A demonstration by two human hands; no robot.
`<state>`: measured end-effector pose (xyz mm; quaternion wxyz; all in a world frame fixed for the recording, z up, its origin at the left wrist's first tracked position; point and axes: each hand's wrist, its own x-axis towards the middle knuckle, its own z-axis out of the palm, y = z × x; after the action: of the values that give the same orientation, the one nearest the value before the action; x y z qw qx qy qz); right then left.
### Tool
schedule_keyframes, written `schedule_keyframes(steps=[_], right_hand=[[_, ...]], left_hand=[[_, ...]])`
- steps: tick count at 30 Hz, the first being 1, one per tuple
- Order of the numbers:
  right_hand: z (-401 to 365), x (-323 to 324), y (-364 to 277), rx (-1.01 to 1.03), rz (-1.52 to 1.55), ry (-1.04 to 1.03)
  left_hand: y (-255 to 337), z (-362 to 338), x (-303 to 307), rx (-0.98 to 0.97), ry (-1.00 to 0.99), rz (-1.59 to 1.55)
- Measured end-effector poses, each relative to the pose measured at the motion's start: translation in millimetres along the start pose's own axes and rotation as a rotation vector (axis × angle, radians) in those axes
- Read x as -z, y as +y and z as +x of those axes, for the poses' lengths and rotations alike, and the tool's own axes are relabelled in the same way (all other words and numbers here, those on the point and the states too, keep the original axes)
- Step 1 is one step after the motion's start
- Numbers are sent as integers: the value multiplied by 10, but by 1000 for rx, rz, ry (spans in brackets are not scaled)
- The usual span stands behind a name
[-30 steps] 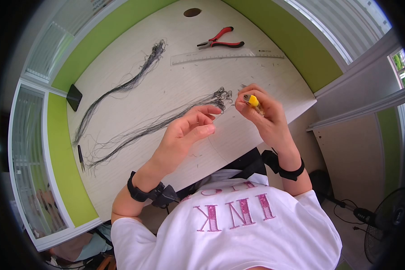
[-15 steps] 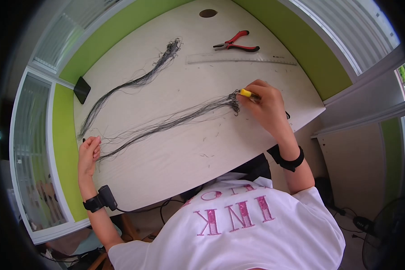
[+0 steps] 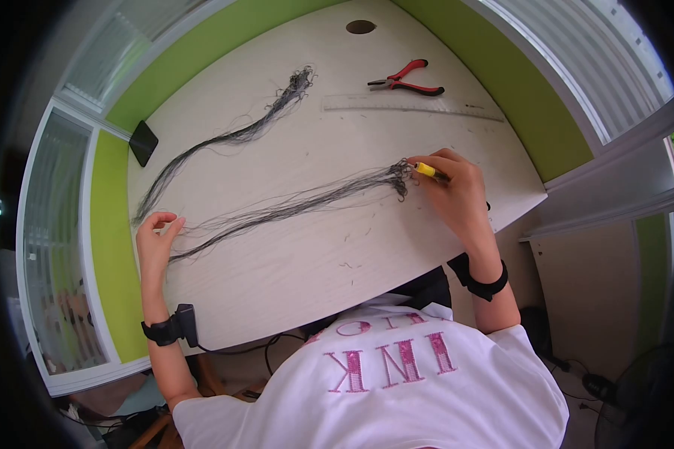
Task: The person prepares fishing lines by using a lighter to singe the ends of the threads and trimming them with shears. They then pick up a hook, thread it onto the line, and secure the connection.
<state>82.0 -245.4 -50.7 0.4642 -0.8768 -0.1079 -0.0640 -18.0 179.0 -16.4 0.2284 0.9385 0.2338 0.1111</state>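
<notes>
My right hand (image 3: 457,187) is closed around a yellow-and-black pen-like tool (image 3: 431,172), its yellow end pointing left. Just left of the fingertips sits a cluster of small dark fish hooks (image 3: 401,179). From these hooks a bundle of thin dark lines (image 3: 277,208) runs left across the table. My left hand (image 3: 157,236) is beside the far end of that bundle, its fingers curved and the thumb apart from them. Whether a single thin line touches the left fingers is too fine to see. A second bundle of hooks and lines (image 3: 232,137) lies farther back.
Red-handled pliers (image 3: 406,81) lie behind a clear ruler (image 3: 412,106) at the back right. A black flat device (image 3: 143,143) leans at the left panel. Small clippings (image 3: 350,266) are scattered on the white table (image 3: 277,292). Green panels (image 3: 494,93) border it.
My left hand has loosened from a pinch, its fingers now apart and slightly raised. My right hand keeps the tool beside the hooks, turned a little. The whole view has shifted slightly.
</notes>
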Motion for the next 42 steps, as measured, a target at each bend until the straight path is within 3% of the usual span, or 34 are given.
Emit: schedule_keyframes(steps=[1, 3, 12, 15, 19, 21, 23, 27, 29, 31, 36, 38, 42], right_hand=[[1, 10, 30, 19, 10, 27], [9, 24, 54, 44, 19, 48], [-10, 57, 14, 74, 46, 141], [-72, 91, 11, 74, 28, 117], [-136, 186, 31, 56, 106, 103], [-137, 256, 69, 27, 109, 76], [-108, 315, 115, 53, 159, 67], [-58, 402, 93, 58, 124, -11], [-51, 381, 74, 119, 149, -38], [-60, 382, 37, 118, 129, -57], [-86, 409, 81, 118, 101, -12], [-128, 461, 105, 70, 76, 28], [-140, 455, 126, 19, 19, 51]], left_hand=[[73, 7, 0, 5, 3, 3], [235, 62, -29, -423, 378, 493], [1328, 506, -807, -580, 18, -66], [1399, 530, -1170, -744, 133, -97], [1340, 395, -1082, -751, 122, -62], [1364, 290, -775, -606, -40, -121], [1420, 244, -405, -503, -205, 15], [1667, 517, 205, -483, -245, 224], [1710, 860, 297, -431, -236, 146], [1700, 1239, 80, -515, -174, 17], [1687, 1693, -932, -489, -244, 13], [1690, 1671, -1147, -287, -296, 139], [1666, 1664, -1261, -262, -347, 45]])
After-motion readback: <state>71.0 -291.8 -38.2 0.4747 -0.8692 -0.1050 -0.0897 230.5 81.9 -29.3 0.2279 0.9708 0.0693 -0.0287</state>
